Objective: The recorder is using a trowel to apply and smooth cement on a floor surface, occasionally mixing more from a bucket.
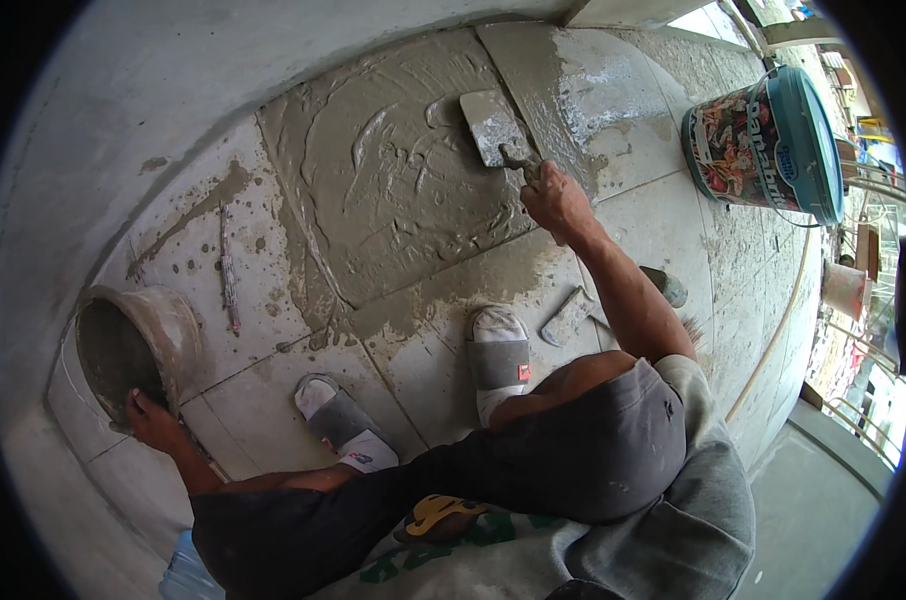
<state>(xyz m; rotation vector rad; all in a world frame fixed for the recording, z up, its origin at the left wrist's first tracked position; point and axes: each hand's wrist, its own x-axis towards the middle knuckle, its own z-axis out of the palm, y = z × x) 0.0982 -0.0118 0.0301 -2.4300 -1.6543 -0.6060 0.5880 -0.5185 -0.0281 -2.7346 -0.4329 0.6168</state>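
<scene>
My right hand [558,205] is wrapped around the handle of a trowel [495,130]. The trowel's flat, smeared blade rests at the right part of a patch of wet grey mortar [373,190] spread over floor tiles. At the left, a mortar-stained bucket [168,325] is tipped with its mouth toward me, and grey residue coats its inside. My left hand [153,420] grips the lower rim of this bucket, fingers reaching over the edge.
A mortar-spattered stick [228,265] lies between bucket and mortar. Beside my sandalled right foot [498,355] lies a grey metal-headed tool [568,315], partly hidden by my leg. A teal-lidded printed pail [763,145] stands far right. A wall [173,90] curves along the far left.
</scene>
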